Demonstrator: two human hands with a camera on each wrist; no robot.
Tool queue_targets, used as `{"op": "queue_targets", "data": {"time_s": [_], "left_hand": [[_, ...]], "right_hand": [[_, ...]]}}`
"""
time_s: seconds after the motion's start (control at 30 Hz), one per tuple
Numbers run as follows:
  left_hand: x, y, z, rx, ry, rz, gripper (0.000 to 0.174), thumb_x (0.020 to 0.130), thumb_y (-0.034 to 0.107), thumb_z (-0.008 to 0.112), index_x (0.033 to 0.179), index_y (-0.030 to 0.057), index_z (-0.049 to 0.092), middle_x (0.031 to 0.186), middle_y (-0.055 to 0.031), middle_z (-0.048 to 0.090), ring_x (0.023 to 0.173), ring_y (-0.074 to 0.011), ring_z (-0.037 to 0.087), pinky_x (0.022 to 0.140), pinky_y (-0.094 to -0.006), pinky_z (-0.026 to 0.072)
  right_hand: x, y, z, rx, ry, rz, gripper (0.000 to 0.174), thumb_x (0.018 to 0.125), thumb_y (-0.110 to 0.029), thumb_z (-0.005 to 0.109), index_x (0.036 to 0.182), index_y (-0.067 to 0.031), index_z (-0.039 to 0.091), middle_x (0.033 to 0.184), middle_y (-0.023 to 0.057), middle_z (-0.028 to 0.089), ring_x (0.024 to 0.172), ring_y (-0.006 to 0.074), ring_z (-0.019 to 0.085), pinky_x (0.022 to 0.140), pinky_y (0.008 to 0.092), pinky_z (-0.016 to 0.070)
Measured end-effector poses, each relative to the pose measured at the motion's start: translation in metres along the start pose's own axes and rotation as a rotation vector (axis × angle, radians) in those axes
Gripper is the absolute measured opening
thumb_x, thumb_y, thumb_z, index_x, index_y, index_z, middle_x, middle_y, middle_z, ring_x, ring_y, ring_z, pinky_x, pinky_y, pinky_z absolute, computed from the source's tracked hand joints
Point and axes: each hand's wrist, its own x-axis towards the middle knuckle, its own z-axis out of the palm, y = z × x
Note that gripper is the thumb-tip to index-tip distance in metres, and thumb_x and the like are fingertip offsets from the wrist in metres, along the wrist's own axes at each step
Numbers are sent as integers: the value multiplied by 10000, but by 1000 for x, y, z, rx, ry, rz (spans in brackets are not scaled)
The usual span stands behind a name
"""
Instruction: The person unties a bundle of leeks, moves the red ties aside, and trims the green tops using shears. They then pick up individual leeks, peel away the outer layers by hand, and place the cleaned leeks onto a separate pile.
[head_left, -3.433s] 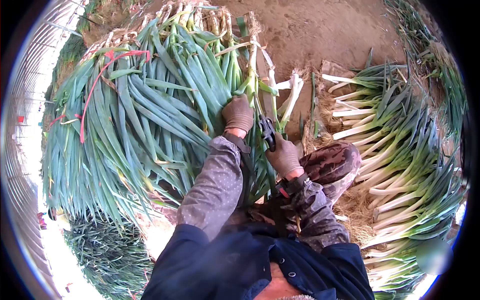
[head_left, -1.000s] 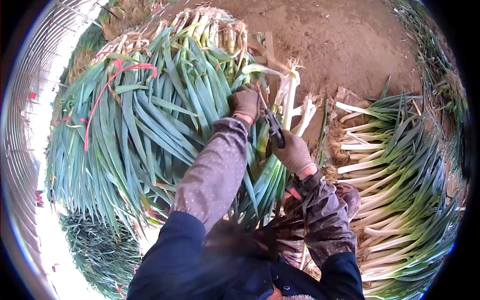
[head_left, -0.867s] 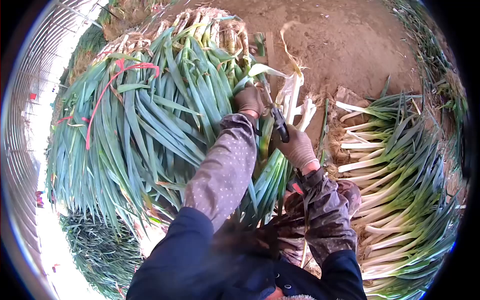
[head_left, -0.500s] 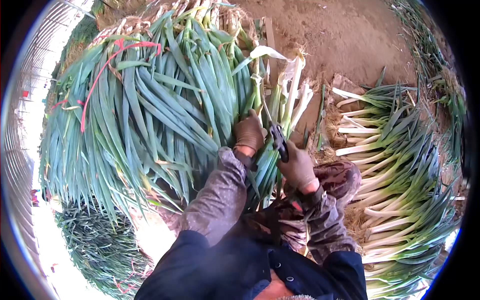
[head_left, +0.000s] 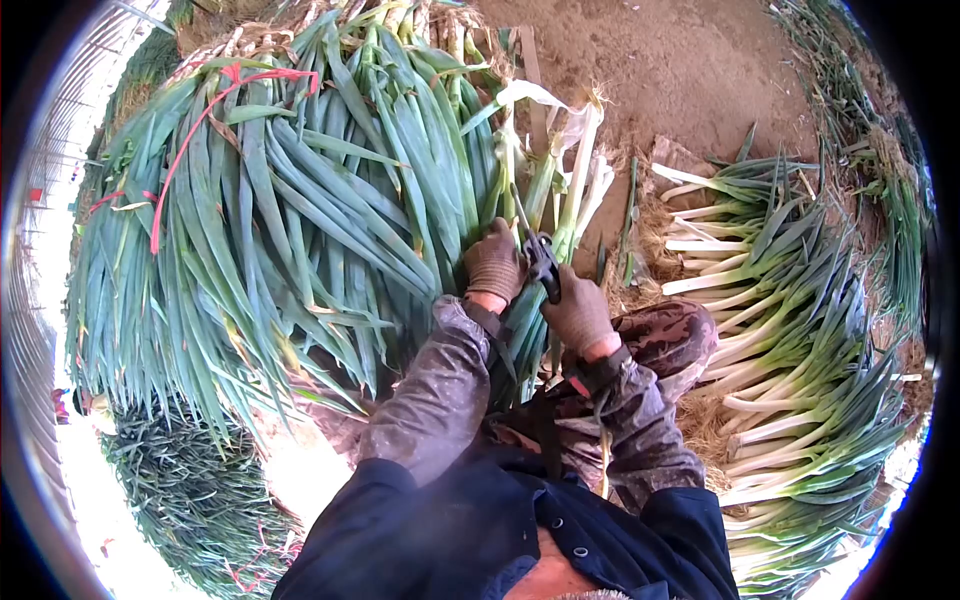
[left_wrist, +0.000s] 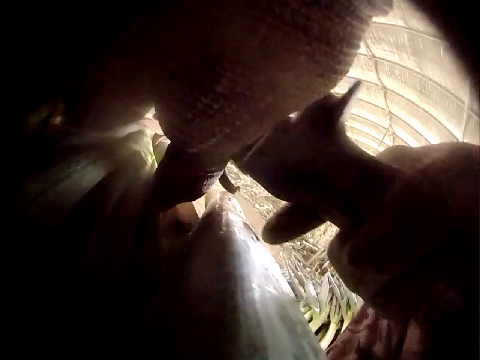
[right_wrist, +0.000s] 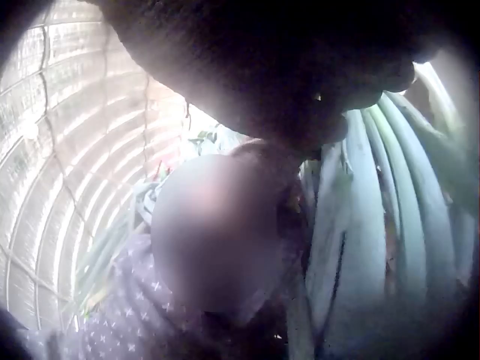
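Note:
In the head view, my gloved left hand (head_left: 495, 262) has its fingers curled round a leek stalk (head_left: 508, 160) at the edge of the big leek pile (head_left: 350, 200). My gloved right hand (head_left: 580, 312) grips a black-handled tool (head_left: 541, 262), its thin blade angled up beside that stalk. Just right of the blade, pale leeks (head_left: 578, 180) lie roots upward. Dark glove fabric (left_wrist: 255, 75) fills the top of the left wrist view, above a pale stalk (left_wrist: 240, 277). The right hand (right_wrist: 262, 67) is a dark shape over green leaves (right_wrist: 367, 217) in the right wrist view.
Rows of white-stemmed leeks (head_left: 760, 330) lie at the right, near a knee in patterned trousers (head_left: 668, 335). Pink-red twine (head_left: 190, 150) crosses the pile at left. More greens (head_left: 185, 480) lie lower left. Brown soil (head_left: 660, 70) shows at the top.
Since the oldest frame, a pale stalk has appeared among those right of the tool. Over the last second both hands have come lower in view, and the tool has moved closer to the left hand.

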Motion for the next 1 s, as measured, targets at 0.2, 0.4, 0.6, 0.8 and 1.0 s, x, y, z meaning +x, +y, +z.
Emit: {"op": "queue_targets", "data": {"time_s": [0.2, 0.4, 0.6, 0.8, 1.0], "left_hand": [[1, -4, 10, -24, 53, 25, 539, 778, 322, 729, 1120, -3, 466, 909, -224, 688, 826, -383, 711, 719, -476, 575], [5, -3, 14, 27, 9, -3, 603, 790, 341, 736, 1178, -22, 449, 943, -207, 685, 812, -360, 717, 694, -455, 583], [5, -1, 12, -7, -27, -44, 573, 792, 317, 745, 1173, 21, 436, 970, -219, 683, 863, -396, 701, 752, -488, 563], [5, 0, 5, -27, -76, -58, 538, 789, 297, 734, 1153, 38, 434, 975, -209, 681, 876, -394, 703, 770, -486, 569], [6, -5, 10, -41, -71, -57, 507, 794, 282, 718, 1143, 48, 434, 968, -199, 679, 872, -374, 710, 760, -470, 579]], "right_hand": [[53, -3, 0, -15, 13, 53, 371, 813, -303, 696, 1018, -23, 565, 840, 250, 680, 848, 448, 667, 769, 534, 522], [94, -14, -12, -34, 10, 60, 431, 807, -376, 694, 997, 1, 605, 875, 262, 686, 870, 439, 676, 787, 517, 528], [141, -7, -9, -4, 90, 44, 366, 807, -321, 657, 1013, -19, 645, 897, 261, 684, 898, 450, 661, 814, 504, 521], [191, -9, -7, 4, 111, 27, 429, 831, -413, 655, 967, -6, 671, 900, 262, 690, 891, 444, 667, 801, 496, 531], [204, -11, -22, 51, 75, 42, 357, 788, -325, 682, 973, -19, 681, 892, 254, 690, 895, 413, 678, 822, 467, 532]]}}
